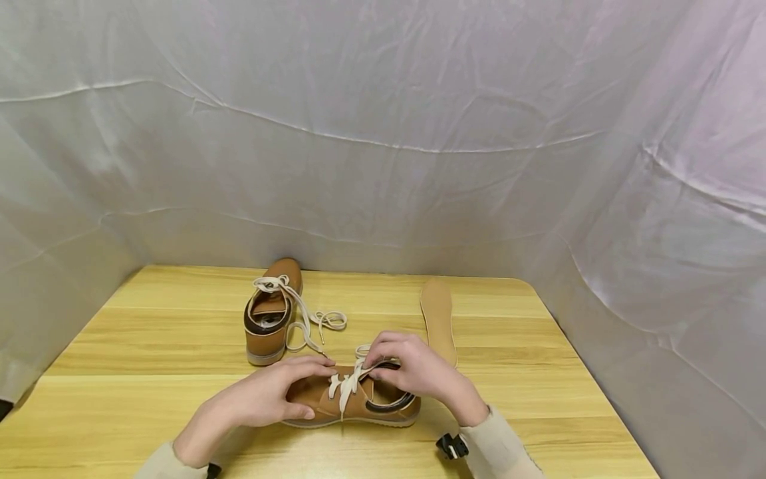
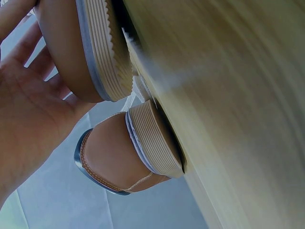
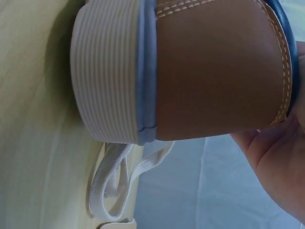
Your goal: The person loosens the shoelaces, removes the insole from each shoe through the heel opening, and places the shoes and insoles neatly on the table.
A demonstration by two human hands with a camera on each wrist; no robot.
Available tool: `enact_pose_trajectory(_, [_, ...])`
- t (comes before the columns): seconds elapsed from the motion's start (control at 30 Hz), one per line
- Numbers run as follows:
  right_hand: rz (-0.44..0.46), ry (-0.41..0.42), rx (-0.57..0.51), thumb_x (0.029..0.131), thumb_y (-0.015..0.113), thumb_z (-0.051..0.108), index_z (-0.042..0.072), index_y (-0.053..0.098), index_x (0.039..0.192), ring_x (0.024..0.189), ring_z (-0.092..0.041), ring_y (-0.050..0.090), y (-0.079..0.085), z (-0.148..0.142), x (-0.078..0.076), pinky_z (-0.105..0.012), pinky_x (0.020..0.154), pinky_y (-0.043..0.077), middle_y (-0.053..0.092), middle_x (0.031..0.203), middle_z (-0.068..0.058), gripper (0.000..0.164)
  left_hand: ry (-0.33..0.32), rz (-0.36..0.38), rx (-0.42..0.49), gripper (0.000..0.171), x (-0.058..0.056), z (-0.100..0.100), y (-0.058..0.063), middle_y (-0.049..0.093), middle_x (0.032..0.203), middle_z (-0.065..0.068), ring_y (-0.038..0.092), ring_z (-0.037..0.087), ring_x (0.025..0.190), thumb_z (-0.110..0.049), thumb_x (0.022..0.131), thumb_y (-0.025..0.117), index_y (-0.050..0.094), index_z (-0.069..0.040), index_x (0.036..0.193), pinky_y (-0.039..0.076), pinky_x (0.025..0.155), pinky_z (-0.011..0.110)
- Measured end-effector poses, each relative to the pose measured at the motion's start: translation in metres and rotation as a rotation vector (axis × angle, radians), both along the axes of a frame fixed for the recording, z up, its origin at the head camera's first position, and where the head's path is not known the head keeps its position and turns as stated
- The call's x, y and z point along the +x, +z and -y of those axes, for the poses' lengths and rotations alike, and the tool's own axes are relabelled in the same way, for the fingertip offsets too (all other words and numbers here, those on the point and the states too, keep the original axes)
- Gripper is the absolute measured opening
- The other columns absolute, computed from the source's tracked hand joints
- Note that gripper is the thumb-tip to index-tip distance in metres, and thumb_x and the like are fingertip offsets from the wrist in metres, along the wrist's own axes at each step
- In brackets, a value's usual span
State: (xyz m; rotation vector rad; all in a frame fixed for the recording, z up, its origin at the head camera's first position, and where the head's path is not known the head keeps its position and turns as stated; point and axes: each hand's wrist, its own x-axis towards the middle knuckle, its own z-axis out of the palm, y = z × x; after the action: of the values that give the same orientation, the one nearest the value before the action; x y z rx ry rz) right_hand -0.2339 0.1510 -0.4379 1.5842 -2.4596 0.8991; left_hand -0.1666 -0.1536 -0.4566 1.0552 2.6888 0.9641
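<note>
A brown lace-up shoe [image 1: 311, 392] lies sideways before me, sole down, toe to the left. My left hand [image 1: 278, 396] holds its toe, fingers over the far side and thumb on the near side. At the shoe's opening, my right hand [image 1: 413, 362] pinches what looks like the tongue [image 1: 372, 374], just by the top of the white lace [image 1: 348, 386]. The fingertips partly hide that spot. From the right wrist view, the shoe's heel [image 3: 214, 71] blocks most of the right hand [image 3: 281, 148].
The matching shoe [image 1: 266, 342] stands behind to the left, its loose lace [image 1: 305, 319] trailing rightward over the wooden table [image 1: 149, 332]. A tan insole [image 1: 439, 316] lies at the back right. Grey cloth [image 1: 383, 186] walls off the back and sides.
</note>
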Motion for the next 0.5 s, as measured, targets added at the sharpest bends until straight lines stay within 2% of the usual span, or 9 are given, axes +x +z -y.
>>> enact_pose_trajectory(0.5, [0.007, -0.015, -0.019, 0.088, 0.082, 0.003, 0.012, 0.079, 0.098, 0.092, -0.005, 0.068, 0.007, -0.0026, 0.0004, -0.02, 0.082, 0.058, 0.072, 0.099, 0.004, 0.014, 0.002, 0.004, -0.003, 0.062, 0.0003, -0.0003, 0.0008, 0.054, 0.153, 0.001, 0.05, 0.028, 0.141, -0.022, 0.089, 0.083, 0.059, -0.023, 0.146, 0.045, 0.113, 0.051])
